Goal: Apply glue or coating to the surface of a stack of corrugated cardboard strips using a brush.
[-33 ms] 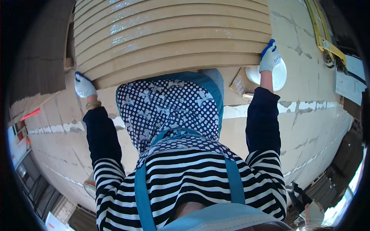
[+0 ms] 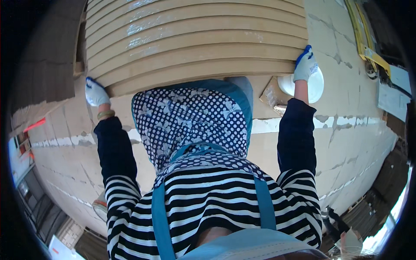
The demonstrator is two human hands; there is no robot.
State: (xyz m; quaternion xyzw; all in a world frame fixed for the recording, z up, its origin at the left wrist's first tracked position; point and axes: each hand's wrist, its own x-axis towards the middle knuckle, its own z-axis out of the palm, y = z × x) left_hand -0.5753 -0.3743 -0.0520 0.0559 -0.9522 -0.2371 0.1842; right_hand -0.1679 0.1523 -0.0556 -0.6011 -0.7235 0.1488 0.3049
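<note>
In front of my body lies a wide stack of brown flat cardboard sheets (image 2: 195, 53), fanned out so their near edges overlap in steps. Patches of shiny clear film or tape catch the light on the left part. My left hand (image 2: 96, 92), in a white glove with blue fingertips, grips the near left corner. At the near right edge my right hand (image 2: 306, 67), gloved the same way, holds the cardboard with its fingers closed round the side. The undersides of the sheets, and whatever supports them, are hidden.
A round white tub (image 2: 318, 89) stands beyond my right wrist, beside a small brown cardboard piece (image 2: 269, 92). Yellow wheeled equipment (image 2: 373, 56) is at far right. Dark brown stacked material (image 2: 43, 56) fills the far left. Another person (image 2: 344, 232) appears at lower right.
</note>
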